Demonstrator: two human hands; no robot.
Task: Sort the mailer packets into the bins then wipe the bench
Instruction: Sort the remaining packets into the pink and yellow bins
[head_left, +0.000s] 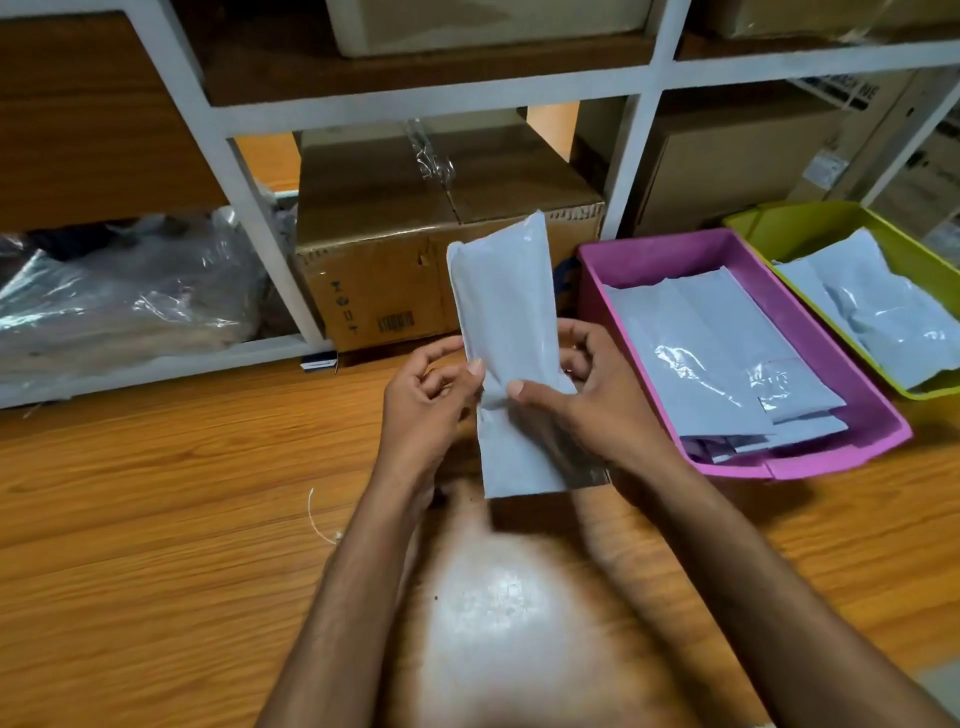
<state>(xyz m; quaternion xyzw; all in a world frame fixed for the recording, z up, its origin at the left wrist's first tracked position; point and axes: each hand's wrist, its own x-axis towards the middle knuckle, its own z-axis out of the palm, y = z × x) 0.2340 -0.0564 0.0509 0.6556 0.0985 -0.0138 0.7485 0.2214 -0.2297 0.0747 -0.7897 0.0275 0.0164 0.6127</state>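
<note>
A long grey mailer packet (506, 332) is held up above the wooden bench (156, 493), its long axis close to upright and leaning slightly, the top end tipped away toward the shelving and the bottom end toward the person. Its lower right corner shows a darker, shiny strip.

Taking that packet as the landmark: far to its left, on the lowest shelf of the white-framed rack (218, 140), lies a bundle in crinkled clear plastic (119, 296). Just behind the packet stands a taped cardboard box (415, 228). A loose white thread (317, 514) lies on the bench below and left of it. To its right sits a pink bin (810, 332) with flat grey packets (722, 358) stacked inside, and further right, touching or nearly touching the pink one, a lime-green bin (810, 223) holding more grey packets (883, 312). More boxes fill the rack behind the bins.

The left hand (426, 400) grips the packet's left edge, thumb pressed on the front face and fingers curled loosely beside and behind it. The right hand (587, 389) pinches the right side at about the same height, thumb on the front, fingers wrapped behind. Both bare forearms reach up from the bottom of the view, converging on the packet
</note>
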